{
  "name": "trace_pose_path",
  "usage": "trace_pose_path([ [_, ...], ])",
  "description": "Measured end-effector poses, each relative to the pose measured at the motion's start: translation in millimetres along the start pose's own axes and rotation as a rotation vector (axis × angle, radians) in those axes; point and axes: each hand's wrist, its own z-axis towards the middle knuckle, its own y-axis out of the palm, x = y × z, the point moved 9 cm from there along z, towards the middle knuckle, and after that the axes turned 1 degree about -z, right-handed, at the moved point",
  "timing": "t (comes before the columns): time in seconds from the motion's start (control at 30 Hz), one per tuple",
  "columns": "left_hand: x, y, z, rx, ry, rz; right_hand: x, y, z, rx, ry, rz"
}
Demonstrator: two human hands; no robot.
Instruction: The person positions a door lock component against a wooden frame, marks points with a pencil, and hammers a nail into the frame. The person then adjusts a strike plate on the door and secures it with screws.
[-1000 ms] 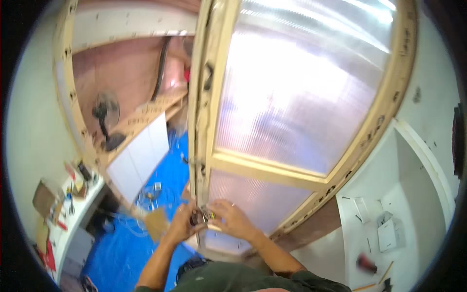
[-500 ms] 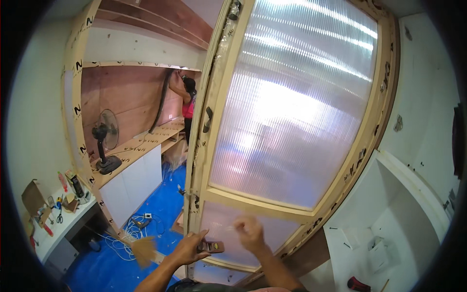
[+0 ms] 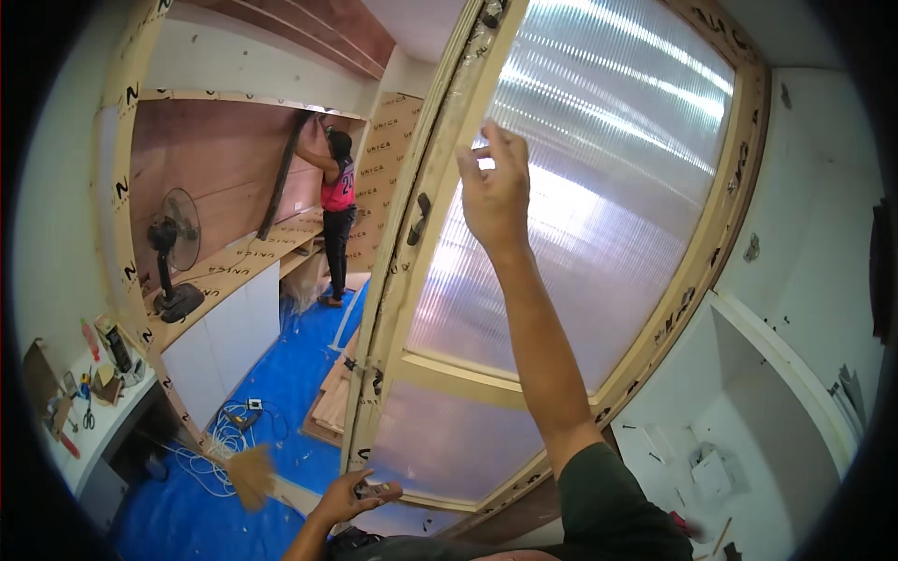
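Note:
My right hand is raised in front of the ribbed translucent panel of a tall door. Its fingers are drawn together in a pinch near the upper part of the door's taped left stile; whatever they hold is too small to make out. Low down, close to the door's bottom left corner, my left hand is closed around a small flat case, brownish with a dark middle. The fingers partly cover it. A dark handle-like fitting sits on the stile, left of my raised forearm.
A person stands in the room beyond, arms up. A fan stands on a long low cabinet. Blue sheeting covers the floor, with a broom, coiled cable and boards. White shelving is at right.
My right hand has risen from beside the left hand to high before the panel. My left hand has dropped slightly with the case. The view has shifted, showing more of the other person.

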Motion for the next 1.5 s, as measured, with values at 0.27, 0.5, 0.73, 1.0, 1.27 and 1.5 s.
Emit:
trace_pose_path([
  [0.27,-40.5,-57.1,1.3,0.020,-0.152,0.043,-13.1,22.7,4.2,0.090,-0.100,-0.220],
  [0.5,-70.5,-92.5,11.2,0.134,-0.113,0.017,-15.8,22.3,22.2,0.037,0.001,-0.352],
  [0.73,-51.3,-85.9,37.1,0.027,-0.039,-0.032,-7.5,9.8,-3.3,-0.108,0.021,-0.182],
  [1.0,-13.4,17.9,40.5,-0.334,-0.145,-0.143,-20.9,-55.2,-118.9,0.041,-0.139,0.084],
  [1.27,28.5,179.1,75.6,-0.987,0.249,-0.066,-104.4,-177.7,-352.6,-0.240,0.459,-0.055],
  [1.5,356.7,256.2,52.4,-0.856,0.745,-0.434,-279.9,-378.1,-336.1,-0.061,0.848,-0.898],
])
